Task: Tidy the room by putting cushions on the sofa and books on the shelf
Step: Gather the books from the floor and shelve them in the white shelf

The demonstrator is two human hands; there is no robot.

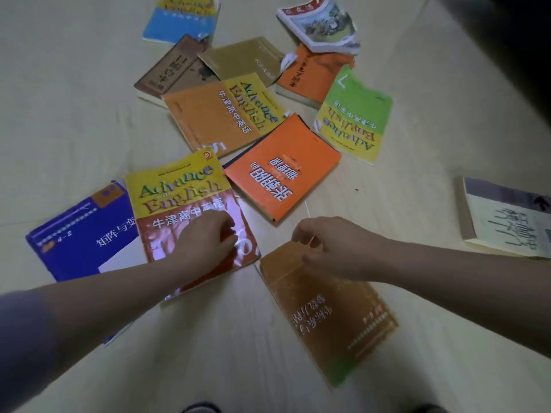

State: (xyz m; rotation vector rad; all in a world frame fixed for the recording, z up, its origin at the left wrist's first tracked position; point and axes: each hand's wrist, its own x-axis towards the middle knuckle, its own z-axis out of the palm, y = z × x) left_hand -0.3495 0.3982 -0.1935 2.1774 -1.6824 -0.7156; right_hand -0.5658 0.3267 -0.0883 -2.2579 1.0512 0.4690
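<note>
- Brown book (334,317) lies flat on the floor (74,99), closest of all, with its far edge under the right hand.
- Right hand (331,248) has its fingers curled over that far edge and pinches it, though the picture is blurred there.
- Left hand (205,245) rests on the red book (161,242), fingers bent onto the cover near its right side. I cannot tell whether it grips the book.
- Red book overlaps the blue book (74,245) on its left.
- Orange book (280,177) lies just beyond the two hands, between them.
- Green book (354,114) and tan book (241,59) lie farther off among others.
- White book (507,219) sits well apart at the right.
- Every book in view is on the floor.
</note>
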